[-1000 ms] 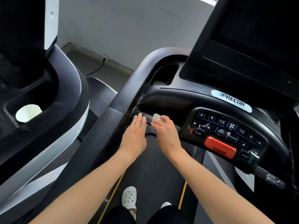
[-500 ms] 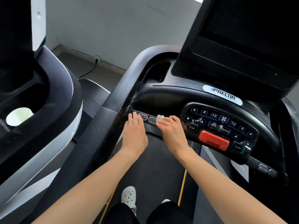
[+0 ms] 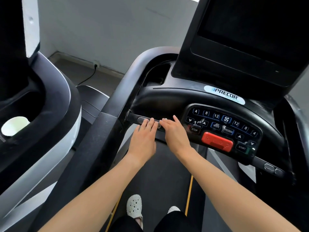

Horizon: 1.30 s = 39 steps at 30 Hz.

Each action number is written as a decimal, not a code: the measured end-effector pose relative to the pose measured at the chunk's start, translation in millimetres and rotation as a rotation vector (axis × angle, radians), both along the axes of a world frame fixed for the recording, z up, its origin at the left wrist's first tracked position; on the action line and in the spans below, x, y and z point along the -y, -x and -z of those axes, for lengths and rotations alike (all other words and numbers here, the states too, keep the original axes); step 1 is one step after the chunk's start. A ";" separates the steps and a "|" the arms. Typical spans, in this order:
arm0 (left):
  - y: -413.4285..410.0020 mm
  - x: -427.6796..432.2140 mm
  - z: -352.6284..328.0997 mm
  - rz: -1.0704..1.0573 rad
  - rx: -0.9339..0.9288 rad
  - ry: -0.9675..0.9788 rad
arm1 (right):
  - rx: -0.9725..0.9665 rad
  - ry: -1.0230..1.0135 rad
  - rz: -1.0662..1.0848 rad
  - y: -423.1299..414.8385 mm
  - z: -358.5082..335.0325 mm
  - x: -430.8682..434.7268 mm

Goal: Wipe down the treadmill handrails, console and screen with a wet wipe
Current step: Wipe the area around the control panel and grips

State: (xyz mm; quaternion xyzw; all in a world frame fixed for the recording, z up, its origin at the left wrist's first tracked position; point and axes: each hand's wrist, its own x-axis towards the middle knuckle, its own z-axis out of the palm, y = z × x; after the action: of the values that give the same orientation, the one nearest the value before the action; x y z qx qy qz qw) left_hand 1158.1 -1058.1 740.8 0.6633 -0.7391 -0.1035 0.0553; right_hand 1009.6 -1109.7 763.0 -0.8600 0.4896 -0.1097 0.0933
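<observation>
Treadmill's dark screen [image 3: 250, 30] stands over the console [image 3: 222, 126] w/ its keypad. Both hands are on the front handrail [image 3: 133, 116], just left of the keypad. L hand [image 3: 143, 139]: fingers straight, close together, flat on the bar. R hand [image 3: 175, 133]: fingers straight, thumb spread, pressing the wet wipe [image 3: 165, 119] onto the bar. Only a pale sliver shows at the tips.

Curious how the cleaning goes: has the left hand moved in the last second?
Yes. The left hand slid right along the crossbar; its fingers now lie over the oval grip pads, bare before.
</observation>
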 end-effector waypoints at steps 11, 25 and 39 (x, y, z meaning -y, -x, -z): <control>13.0 5.9 -4.0 -0.051 0.002 -0.008 | -0.079 0.116 -0.088 28.3 5.4 -4.5; 38.5 11.9 -18.8 -0.067 -0.003 0.052 | 0.105 0.362 -0.070 63.0 -34.1 8.2; 38.9 18.6 -22.5 0.040 -0.218 0.095 | 0.037 0.211 -0.092 73.1 -30.0 36.9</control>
State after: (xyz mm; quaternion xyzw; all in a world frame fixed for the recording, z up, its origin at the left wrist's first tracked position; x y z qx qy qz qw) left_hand 1119.2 -1076.8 763.3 0.6299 -0.7458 -0.1411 0.1644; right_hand 936.5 -1146.6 793.0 -0.8844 0.4335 -0.1719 0.0163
